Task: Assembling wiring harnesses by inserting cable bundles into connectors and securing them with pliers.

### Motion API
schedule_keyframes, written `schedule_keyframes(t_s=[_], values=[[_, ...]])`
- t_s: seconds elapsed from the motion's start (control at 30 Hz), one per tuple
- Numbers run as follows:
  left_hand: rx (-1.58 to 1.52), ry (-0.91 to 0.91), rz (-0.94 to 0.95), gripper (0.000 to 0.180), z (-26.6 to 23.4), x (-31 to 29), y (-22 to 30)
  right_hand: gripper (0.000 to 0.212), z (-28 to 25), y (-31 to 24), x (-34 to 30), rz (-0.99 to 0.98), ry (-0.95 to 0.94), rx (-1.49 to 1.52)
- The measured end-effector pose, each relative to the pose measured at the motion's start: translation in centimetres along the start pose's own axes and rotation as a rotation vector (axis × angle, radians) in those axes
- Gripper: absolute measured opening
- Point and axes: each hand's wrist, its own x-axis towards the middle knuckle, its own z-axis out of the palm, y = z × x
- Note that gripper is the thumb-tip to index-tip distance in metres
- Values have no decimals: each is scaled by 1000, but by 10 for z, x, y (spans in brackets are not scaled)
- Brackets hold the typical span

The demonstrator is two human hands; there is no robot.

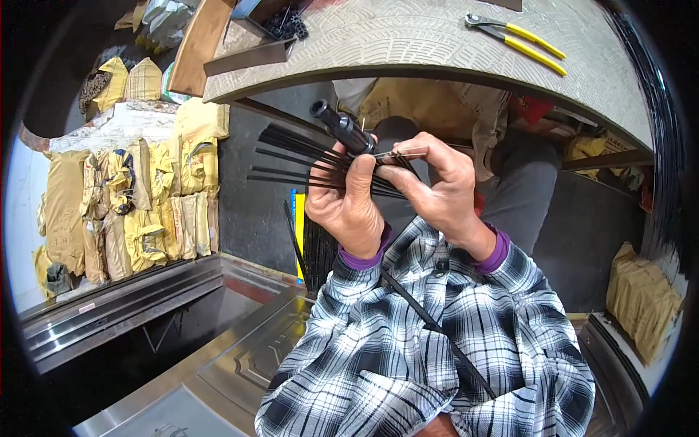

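Observation:
In front of my chest, both hands are on what looks like a black umbrella frame. My left hand (346,207) is closed around the collar area, its thumb pressed near the ribs. Several thin black ribs (287,153) fan out to the left from it. A ridged black tube (341,125) points up and to the left above the fingers. My right hand (440,189) pinches a thin wire (400,152) between thumb and fingers, close against the collar. A slim black rod (437,326) lies slantwise across my shirt. The finger tips partly hide the joint.
Yellow-handled nippers (535,51) lie on the patterned tabletop (408,45) ahead. A wooden board (202,45) and small black parts (287,28) sit at its left. Paper-wrapped bundles (65,211) are stacked at left. Black rods (318,251) stand beside me; more rods (662,138) hang at right.

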Motion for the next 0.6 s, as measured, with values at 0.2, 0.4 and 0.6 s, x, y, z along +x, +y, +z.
schedule_keyframes(t_s=[0.2,0.4,0.6], values=[[-66,-16,-14,27,-6,-3,-7,15,2,4,-2,102,-7,51],[-112,-89,-17,29,-4,-4,-7,10,-9,19,5,405,-185,323],[140,-102,25,38,-2,-9,-11,17,3,18,2,416,-42,520]])
